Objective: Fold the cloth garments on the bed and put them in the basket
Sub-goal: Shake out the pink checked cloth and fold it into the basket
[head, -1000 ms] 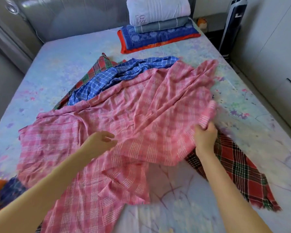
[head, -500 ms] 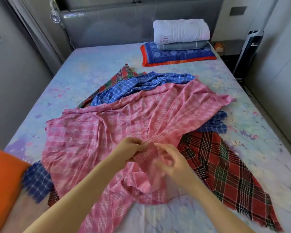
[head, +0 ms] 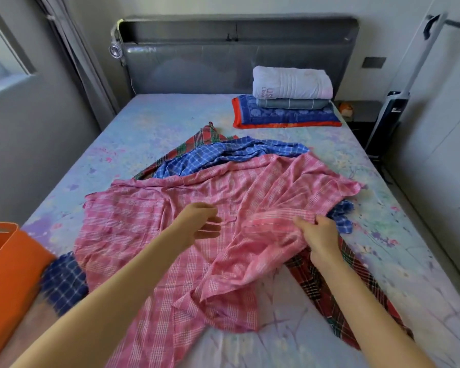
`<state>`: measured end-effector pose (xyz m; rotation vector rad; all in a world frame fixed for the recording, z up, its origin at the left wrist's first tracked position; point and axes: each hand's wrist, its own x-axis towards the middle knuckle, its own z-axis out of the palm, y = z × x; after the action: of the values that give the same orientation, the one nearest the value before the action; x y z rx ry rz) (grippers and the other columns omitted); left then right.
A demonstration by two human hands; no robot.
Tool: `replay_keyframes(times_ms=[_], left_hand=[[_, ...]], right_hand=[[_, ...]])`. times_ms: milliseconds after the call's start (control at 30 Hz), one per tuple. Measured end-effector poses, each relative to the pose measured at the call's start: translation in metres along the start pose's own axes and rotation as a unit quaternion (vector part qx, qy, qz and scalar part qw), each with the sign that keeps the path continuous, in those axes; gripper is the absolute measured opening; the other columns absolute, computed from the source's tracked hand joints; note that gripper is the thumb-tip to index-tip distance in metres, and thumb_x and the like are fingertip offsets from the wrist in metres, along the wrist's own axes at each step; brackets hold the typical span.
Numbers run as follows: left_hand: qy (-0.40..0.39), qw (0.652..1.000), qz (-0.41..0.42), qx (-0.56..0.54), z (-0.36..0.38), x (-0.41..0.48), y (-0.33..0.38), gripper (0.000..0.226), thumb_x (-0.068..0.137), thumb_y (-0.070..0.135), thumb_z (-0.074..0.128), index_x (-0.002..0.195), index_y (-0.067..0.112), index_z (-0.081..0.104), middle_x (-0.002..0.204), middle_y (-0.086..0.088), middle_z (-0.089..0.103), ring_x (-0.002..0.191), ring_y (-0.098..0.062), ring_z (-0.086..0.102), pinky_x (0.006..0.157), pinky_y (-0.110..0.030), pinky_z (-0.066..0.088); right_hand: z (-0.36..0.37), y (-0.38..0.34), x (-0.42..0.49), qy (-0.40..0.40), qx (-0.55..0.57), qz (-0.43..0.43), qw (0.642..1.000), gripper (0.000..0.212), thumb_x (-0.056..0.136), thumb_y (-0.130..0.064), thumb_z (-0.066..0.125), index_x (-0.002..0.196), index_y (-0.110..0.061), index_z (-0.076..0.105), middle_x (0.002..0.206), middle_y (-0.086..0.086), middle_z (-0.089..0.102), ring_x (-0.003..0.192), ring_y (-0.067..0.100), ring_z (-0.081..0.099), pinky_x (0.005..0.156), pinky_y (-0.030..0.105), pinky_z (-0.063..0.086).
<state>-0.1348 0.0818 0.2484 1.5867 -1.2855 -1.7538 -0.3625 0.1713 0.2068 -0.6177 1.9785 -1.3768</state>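
R hand (head: 319,236) fingers pinch the pink cloth (head: 149,227) edge at centre-right; L hand (head: 200,224), fingers loose and apart, hovers just left; cloth runs lower-left.

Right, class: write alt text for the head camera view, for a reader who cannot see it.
A person's right hand grips a pink checked cloth spread on a bed; the left hand hovers open above it. Blue and red checked cloths lie underneath, an orange basket at left.

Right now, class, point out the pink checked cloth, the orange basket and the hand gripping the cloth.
pink checked cloth (head: 133,224): head view, flat left part.
orange basket (head: 8,266): head view, its side wall.
right hand (head: 320,236): head view, back of the hand.
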Motion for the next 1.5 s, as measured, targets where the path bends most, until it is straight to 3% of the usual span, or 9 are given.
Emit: replay_keyframes(times_ms=[133, 333, 533, 633, 800, 1100, 1233, 1333, 1500], left_hand=[[0.092, 0.994, -0.009, -0.053, -0.04, 0.007, -0.019, 0.019, 0.09, -0.004, 0.052, 0.109, -0.003, 0.056, 0.084, -0.016, 0.06, 0.066, -0.023, 0.059, 0.055, -0.031, 0.055], [0.209, 0.972, -0.02, -0.108, -0.121, 0.01, -0.054, 0.02, 0.091, -0.007, 0.044, 0.08, 0.006, 0.055, 0.074, -0.013, 0.054, 0.061, -0.022, 0.052, 0.051, -0.028, 0.05], [0.318, 0.938, -0.048, -0.126, -0.241, 0.029, -0.112, 0.014, 0.091, -0.004, 0.044, 0.091, 0.001, 0.056, 0.072, -0.013, 0.053, 0.057, -0.023, 0.051, 0.044, -0.025, 0.048], [0.348, 0.931, -0.07, -0.088, -0.313, 0.043, -0.148, 0.016, 0.088, -0.006, 0.046, 0.078, 0.001, 0.056, 0.064, -0.012, 0.052, 0.048, -0.02, 0.044, 0.036, -0.018, 0.036], [0.358, 0.921, -0.138, -0.063, -0.385, 0.079, -0.211, 0.028, 0.08, -0.002, 0.049, 0.055, 0.009, 0.055, 0.055, -0.01, 0.052, 0.05, -0.021, 0.049, 0.059, -0.032, 0.042], [0.303, 0.929, -0.21, -0.037, -0.444, 0.184, -0.283, 0.033, 0.083, 0.004, 0.049, 0.052, 0.014, 0.044, 0.052, -0.007, 0.044, 0.049, -0.018, 0.038, 0.053, -0.03, 0.032], [0.291, 0.93, -0.221, -0.03, -0.447, 0.228, -0.296, 0.03, 0.088, 0.03, 0.059, 0.064, 0.015, 0.051, 0.065, -0.004, 0.052, 0.062, -0.02, 0.049, 0.062, -0.032, 0.042], [0.293, 0.928, -0.231, -0.002, -0.444, 0.253, -0.297, 0.015, 0.086, 0.022, 0.061, 0.082, 0.008, 0.06, 0.072, -0.005, 0.059, 0.064, -0.021, 0.053, 0.06, -0.033, 0.043], [0.341, 0.934, 0.008, 0.108, -0.408, 0.261, -0.232, 0.01, 0.087, 0.013, 0.056, 0.09, 0.017, 0.064, 0.069, 0.01, 0.057, 0.06, -0.008, 0.05, 0.06, -0.024, 0.043]], right_hand=[[0.018, -0.059, 0.014, 0.108, -0.006, -0.13, 0.986, 0.033, 0.085, -0.013, 0.063, 0.056, -0.015, 0.049, 0.053, 0.0, 0.048, 0.05, 0.014, 0.044, 0.052, 0.03, 0.041], [0.15, -0.137, -0.094, -0.149, 0.022, -0.389, 0.909, 0.042, 0.09, -0.016, 0.061, 0.055, -0.031, 0.043, 0.044, -0.013, 0.038, 0.043, 0.006, 0.034, 0.046, 0.016, 0.026], [0.303, -0.033, -0.153, -0.323, -0.16, -0.289, 0.887, 0.017, 0.091, -0.018, 0.058, 0.094, -0.011, 0.074, 0.083, 0.005, 0.073, 0.074, 0.017, 0.065, 0.069, 0.033, 0.051], [0.372, 0.006, -0.179, -0.334, -0.163, -0.219, 0.902, 0.018, 0.092, -0.015, 0.057, 0.091, -0.009, 0.074, 0.071, 0.0, 0.069, 0.062, 0.011, 0.059, 0.061, 0.025, 0.045], [0.438, 0.053, -0.212, -0.378, -0.21, -0.136, 0.891, 0.022, 0.092, -0.015, 0.056, 0.107, -0.011, 0.071, 0.104, -0.002, 0.071, 0.095, 0.006, 0.062, 0.082, 0.018, 0.045], [0.531, 0.072, -0.145, -0.332, -0.254, -0.051, 0.907, 0.042, 0.094, -0.018, 0.055, 0.053, -0.014, 0.048, 0.038, -0.011, 0.039, 0.039, 0.004, 0.035, 0.046, 0.02, 0.025], [0.545, 0.091, -0.124, -0.346, -0.249, -0.018, 0.905, 0.028, 0.093, -0.022, 0.058, 0.074, -0.005, 0.068, 0.053, -0.007, 0.055, 0.047, 0.005, 0.047, 0.05, 0.018, 0.037], [0.546, 0.111, -0.101, -0.32, -0.233, 0.001, 0.918, 0.035, 0.09, -0.018, 0.061, 0.057, -0.012, 0.054, 0.047, -0.011, 0.043, 0.046, 0.005, 0.038, 0.05, 0.019, 0.033], [0.528, 0.121, -0.046, -0.239, -0.161, 0.055, 0.956, 0.034, 0.088, -0.009, 0.062, 0.057, -0.005, 0.048, 0.058, -0.002, 0.039, 0.059, 0.012, 0.038, 0.058, 0.025, 0.03]])
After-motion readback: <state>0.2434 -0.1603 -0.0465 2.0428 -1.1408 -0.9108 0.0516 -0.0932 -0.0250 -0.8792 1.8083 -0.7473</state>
